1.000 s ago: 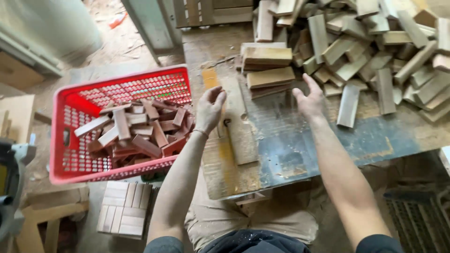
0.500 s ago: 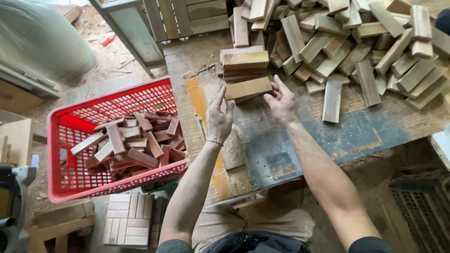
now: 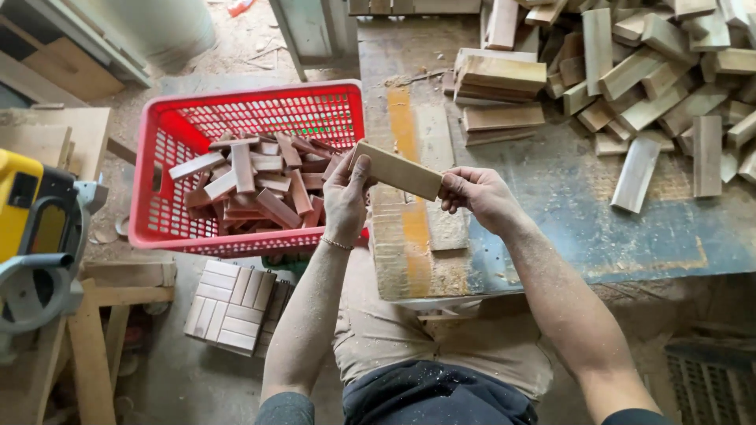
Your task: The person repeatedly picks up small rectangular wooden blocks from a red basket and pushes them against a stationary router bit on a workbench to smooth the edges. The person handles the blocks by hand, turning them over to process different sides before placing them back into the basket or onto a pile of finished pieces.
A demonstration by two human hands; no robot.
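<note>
Over the tabletop's [image 3: 551, 197] left edge, beside the red basket [image 3: 165, 142], we pinch the wooden block [image 3: 396, 170] by its ends, left hand [image 3: 346, 197] and right hand [image 3: 476, 197] best kept level.

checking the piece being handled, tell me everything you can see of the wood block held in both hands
The wood block is a flat, pale tan rectangular piece with a smooth broad face and square-cut edges. It is held in the air, tilted down toward the right, between the red basket and the workbench. The left hand pinches its upper left end, and the right hand grips its lower right end. Nothing else touches it.
</note>
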